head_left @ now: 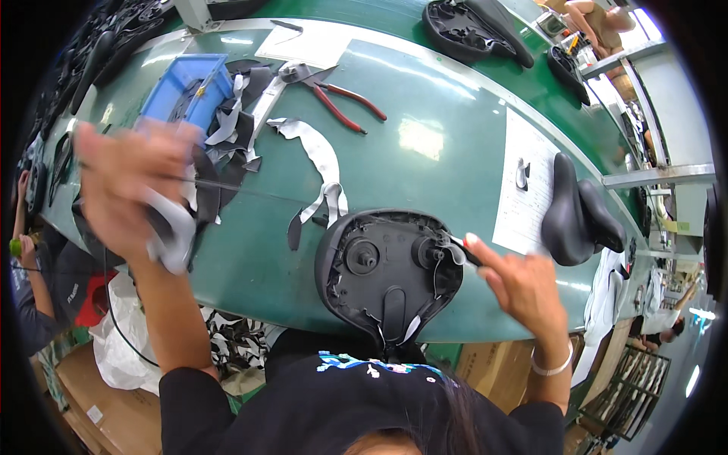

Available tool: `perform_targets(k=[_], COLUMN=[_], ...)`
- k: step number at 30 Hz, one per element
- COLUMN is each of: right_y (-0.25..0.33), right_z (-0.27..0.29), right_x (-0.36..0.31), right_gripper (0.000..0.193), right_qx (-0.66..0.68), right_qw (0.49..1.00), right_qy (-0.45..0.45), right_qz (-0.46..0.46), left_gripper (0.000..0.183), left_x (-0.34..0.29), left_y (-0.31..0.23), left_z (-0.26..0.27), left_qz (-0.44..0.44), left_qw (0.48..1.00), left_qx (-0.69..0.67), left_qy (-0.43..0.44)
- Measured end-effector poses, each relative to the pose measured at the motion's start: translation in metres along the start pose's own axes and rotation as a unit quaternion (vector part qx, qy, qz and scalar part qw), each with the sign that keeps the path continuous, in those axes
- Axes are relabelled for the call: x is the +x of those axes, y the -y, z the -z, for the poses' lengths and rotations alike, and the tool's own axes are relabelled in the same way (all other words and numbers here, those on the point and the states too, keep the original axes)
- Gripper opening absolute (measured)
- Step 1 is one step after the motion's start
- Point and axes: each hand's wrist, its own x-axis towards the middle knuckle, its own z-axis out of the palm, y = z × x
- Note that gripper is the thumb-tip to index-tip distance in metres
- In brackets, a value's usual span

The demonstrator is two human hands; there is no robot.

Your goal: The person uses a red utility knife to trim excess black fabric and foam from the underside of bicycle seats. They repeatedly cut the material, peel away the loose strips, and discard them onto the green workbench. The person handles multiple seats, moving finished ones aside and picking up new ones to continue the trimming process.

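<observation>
Motion blur smears the left hand (136,182); I cannot tell whether it grips the grey strip (177,227) beside it. The right hand (527,287) pinches one slim dark tool (467,253), its tip indistinct, at one upturned bicycle saddle (390,269) on the bench's (447,182) near edge. One blue bin (216,95) is partly hidden behind the left hand.

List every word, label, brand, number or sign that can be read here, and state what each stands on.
Paper sheet at right: rows of print, too small to read.
Paper sheet at top: any marks too faint to read.
White label on the lower-left cardboard box: too small to read.
Dark shirt at far left: pale lettering, not copied here.
</observation>
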Motion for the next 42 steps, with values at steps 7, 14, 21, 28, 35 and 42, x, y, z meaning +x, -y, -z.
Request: perform_targets(k=[7, 14, 21, 28, 35, 42], right_y=[0.031, 0.005, 0.052, 0.107, 0.108, 0.064], right_z=[0.003, 0.006, -0.011, -0.03, -0.081, -0.086], right_x=[-0.005, 0.016, -0.037, -0.074, -0.076, 0.027], right_gripper=[0.047, 0.047, 0.057, 0.051, 0.064, 0.081], right_qx=[0.06, 0.121, 0.042, 0.58, 0.572, 0.68], right_qw=[0.995, 0.991, 0.988, 0.691, 0.722, 0.662], right_qy=[0.006, 0.05, 0.039, -0.005, -0.21, -0.247], right_qz=[-0.083, -0.037, -0.14, -0.431, -0.33, -0.197], left_gripper=[0.031, 0.03, 0.032, 0.029, 0.021, 0.055], left_x=[0.021, 0.017, 0.074, 0.044, 0.015, -0.015], left_y=[0.13, 0.185, 0.148, 0.112, 0.106, 0.119], left_z=[0.036, -0.011, -0.058, -0.093, -0.044, -0.005], left_qz=[0.082, 0.348, 0.114, -0.219, 0.073, 0.438], left_qw=[0.784, 0.876, 0.985, 0.941, 0.62, 0.569], left_qx=[0.489, 0.246, 0.106, 0.198, 0.761, 0.669], left_qy=[0.374, 0.226, -0.071, -0.163, -0.178, 0.193])
